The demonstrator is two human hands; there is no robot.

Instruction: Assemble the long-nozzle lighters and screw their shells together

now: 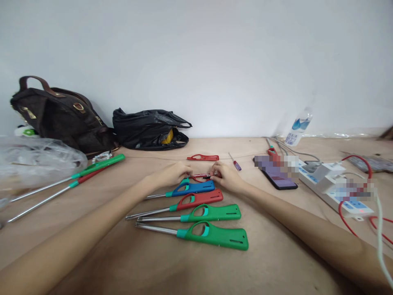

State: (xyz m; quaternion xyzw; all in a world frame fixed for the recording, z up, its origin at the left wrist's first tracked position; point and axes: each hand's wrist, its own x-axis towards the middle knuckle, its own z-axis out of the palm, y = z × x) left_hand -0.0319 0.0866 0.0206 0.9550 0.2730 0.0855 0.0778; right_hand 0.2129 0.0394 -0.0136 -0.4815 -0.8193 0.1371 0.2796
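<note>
Both hands are at an opened red gas lighter on the table, its inner parts partly showing. My left hand is closed at the lighter's left end, its fingertips hiding the front part. At the right end my right hand has its fingers pinched on the body, beside a small dark part. A loose red handle shell lies just behind. Nearer to me are a blue lighter, a red lighter and two green lighters, side by side with their metal tubes pointing left.
A small screwdriver and a phone lie to the right. Beyond are a power strip with cables and a water bottle. At left are two more lighters, a clear plastic bag, a backpack and a black bag.
</note>
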